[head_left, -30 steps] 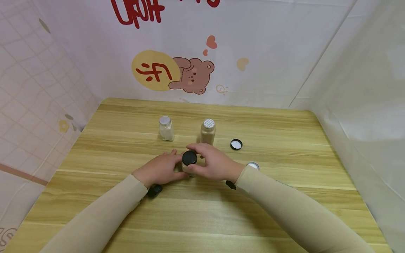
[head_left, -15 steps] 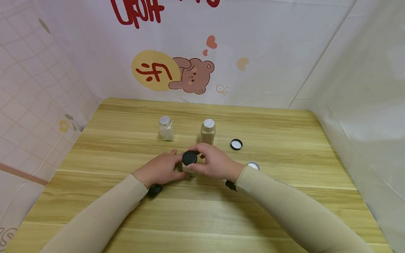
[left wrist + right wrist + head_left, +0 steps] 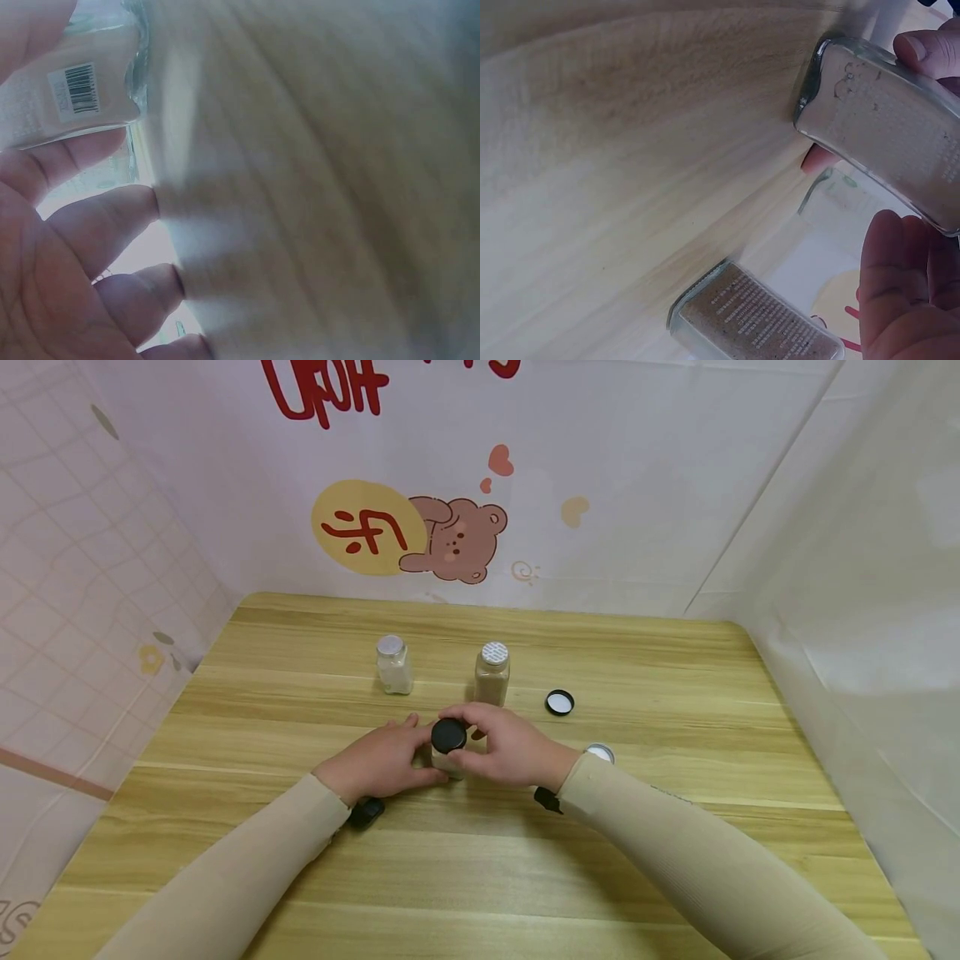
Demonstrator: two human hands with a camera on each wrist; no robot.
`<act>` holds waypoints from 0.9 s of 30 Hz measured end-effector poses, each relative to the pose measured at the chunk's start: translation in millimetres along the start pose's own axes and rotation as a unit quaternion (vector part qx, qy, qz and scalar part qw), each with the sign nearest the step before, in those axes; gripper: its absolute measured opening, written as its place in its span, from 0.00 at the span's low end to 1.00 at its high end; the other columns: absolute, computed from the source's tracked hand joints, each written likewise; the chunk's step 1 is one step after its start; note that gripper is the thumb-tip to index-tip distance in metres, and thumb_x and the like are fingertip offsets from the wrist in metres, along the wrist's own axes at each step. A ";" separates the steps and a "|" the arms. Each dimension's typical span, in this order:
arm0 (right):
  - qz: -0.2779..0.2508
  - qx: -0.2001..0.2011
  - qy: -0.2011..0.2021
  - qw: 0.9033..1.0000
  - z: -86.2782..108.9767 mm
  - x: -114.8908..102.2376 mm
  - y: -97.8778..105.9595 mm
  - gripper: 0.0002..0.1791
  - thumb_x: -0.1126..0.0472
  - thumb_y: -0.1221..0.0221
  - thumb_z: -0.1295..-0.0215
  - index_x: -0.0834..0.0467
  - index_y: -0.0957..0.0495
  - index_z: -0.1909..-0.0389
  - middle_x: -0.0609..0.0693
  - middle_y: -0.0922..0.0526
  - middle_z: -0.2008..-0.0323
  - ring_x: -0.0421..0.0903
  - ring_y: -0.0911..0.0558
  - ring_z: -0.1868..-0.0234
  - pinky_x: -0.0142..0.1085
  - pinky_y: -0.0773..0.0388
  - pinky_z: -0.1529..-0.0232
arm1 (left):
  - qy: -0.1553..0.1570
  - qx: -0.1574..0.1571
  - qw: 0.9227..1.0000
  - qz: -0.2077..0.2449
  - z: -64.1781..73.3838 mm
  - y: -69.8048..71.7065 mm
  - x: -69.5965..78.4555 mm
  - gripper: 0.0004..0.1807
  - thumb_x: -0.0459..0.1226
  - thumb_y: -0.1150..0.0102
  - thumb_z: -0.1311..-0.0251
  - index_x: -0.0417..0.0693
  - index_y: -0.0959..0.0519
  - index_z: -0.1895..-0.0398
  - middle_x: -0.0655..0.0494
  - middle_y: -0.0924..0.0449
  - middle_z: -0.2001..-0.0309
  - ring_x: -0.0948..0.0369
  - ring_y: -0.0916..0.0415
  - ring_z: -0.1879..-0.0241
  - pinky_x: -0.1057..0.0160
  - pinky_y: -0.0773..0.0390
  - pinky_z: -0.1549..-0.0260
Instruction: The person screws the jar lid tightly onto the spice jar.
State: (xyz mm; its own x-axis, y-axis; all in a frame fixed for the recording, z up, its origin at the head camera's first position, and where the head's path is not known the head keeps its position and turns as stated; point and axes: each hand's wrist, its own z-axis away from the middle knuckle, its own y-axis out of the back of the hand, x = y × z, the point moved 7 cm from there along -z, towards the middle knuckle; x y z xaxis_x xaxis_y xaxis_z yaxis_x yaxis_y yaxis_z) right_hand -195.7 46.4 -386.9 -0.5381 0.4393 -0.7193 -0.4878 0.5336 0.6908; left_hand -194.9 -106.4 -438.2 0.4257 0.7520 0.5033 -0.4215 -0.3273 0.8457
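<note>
A square glass jar with pale powder inside stands upright on the wooden table, capped by a black lid. My left hand grips its body between thumb and index finger, the other fingers spread out to the side. From the right, my right hand holds the black lid at its edge with thumb and fingers. A barcode label shows on the jar in the left wrist view. In the right wrist view the glass body appears tilted, with my right fingers up at the lid end.
Behind the hands stand a jar of brown seasoning and a jar of white contents, both with sealed tops and no lids. A black lid lies upturned at right. Another round lid is partly hidden by the right sleeve.
My right thumb and fingers have shifted slightly around the black lid's edge. The left hand and the jar have stayed in place.
</note>
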 end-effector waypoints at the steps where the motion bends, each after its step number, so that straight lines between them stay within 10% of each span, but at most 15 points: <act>1: -0.003 0.001 -0.005 1.000 -0.2 0.8 -0.3 0.26 0.59 0.33 0.29 0.56 0.25 0.32 0.50 0.17 0.39 0.46 0.18 0.41 0.51 0.17 0.40 | 0.000 0.000 1.000 0.000 0.1 0.1 0.2 0.38 0.60 0.33 0.34 0.61 0.28 0.23 0.49 0.21 0.30 0.31 0.40 0.24 0.28 0.38 0.28; 27: -0.041 0.011 -0.020 0.999 0.9 2.6 -3.4 0.26 0.57 0.33 0.28 0.59 0.27 0.33 0.52 0.17 0.41 0.48 0.17 0.44 0.49 0.17 0.40 | 0.000 0.002 1.000 0.004 0.2 0.1 0.4 0.37 0.59 0.33 0.34 0.61 0.28 0.24 0.49 0.22 0.30 0.30 0.39 0.25 0.27 0.38 0.28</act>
State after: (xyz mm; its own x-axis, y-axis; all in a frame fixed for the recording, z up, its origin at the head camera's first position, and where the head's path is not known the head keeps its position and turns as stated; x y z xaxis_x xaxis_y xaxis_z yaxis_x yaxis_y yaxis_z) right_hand -194.8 46.4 -391.2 -0.4684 0.4223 -0.7761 -0.5132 0.5849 0.6281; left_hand -194.7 -106.2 -437.9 0.4233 0.7493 0.5093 -0.4208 -0.3353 0.8429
